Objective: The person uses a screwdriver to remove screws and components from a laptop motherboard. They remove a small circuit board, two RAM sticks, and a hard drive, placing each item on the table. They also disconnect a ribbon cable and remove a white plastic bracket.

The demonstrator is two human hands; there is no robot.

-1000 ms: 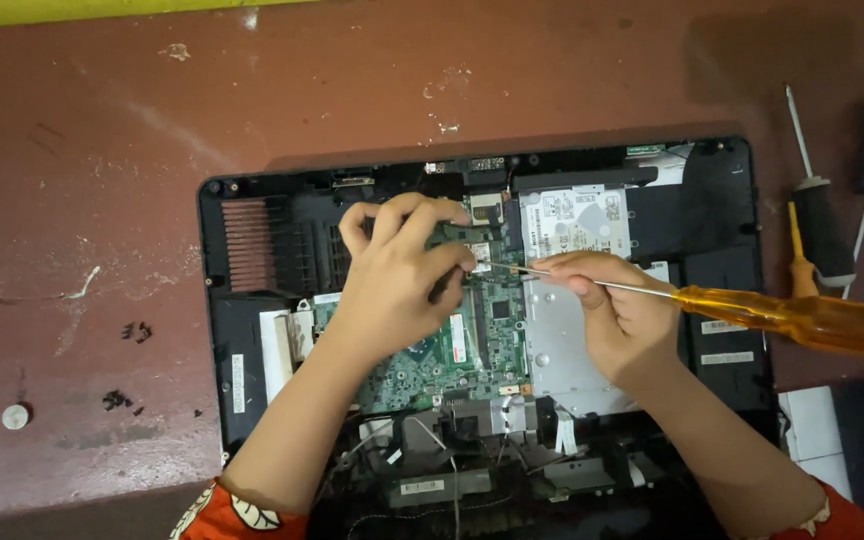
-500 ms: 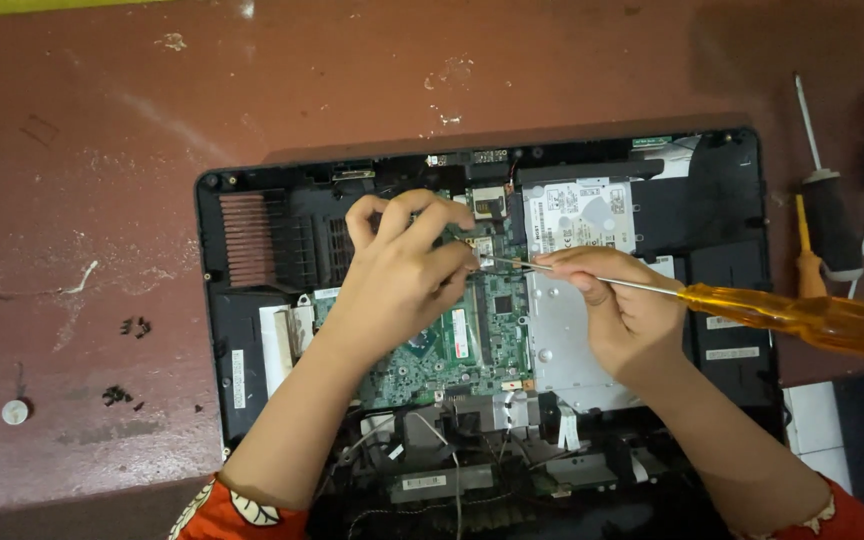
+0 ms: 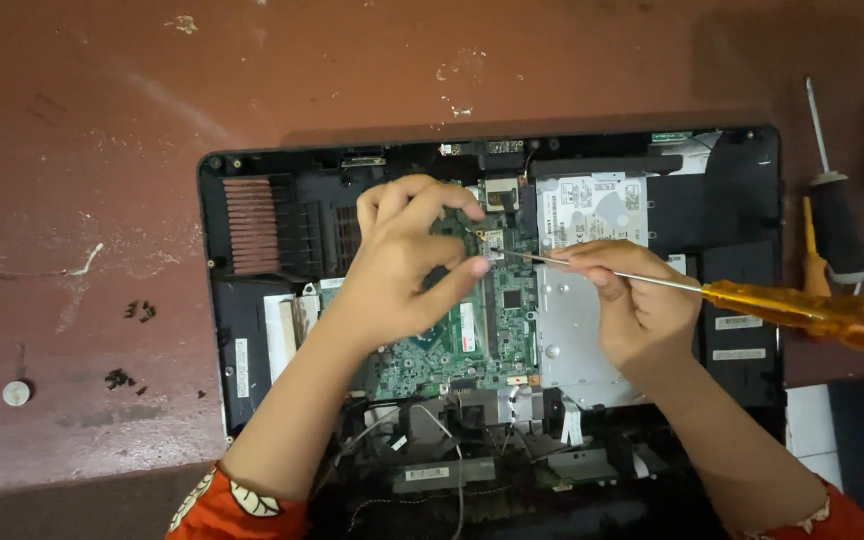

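An opened black laptop base (image 3: 252,300) lies on a reddish-brown surface, its green circuit board (image 3: 482,345) and silver drive (image 3: 592,205) exposed. My left hand (image 3: 407,265) rests on the board, thumb and forefinger pinching at a small connector (image 3: 492,245) near the board's top. My right hand (image 3: 637,300) grips the metal shaft of a screwdriver with an orange translucent handle (image 3: 822,312); its tip touches that same connector.
Two more screwdrivers (image 3: 837,225) lie to the right of the laptop. Small dark screws (image 3: 137,310) sit on the surface at the left, with a round white cap (image 3: 16,392) further left. A copper heatsink (image 3: 250,225) fills the base's upper left.
The view has shifted slightly. Both hands stay at the connector, with my left fingers closing a little more around it.
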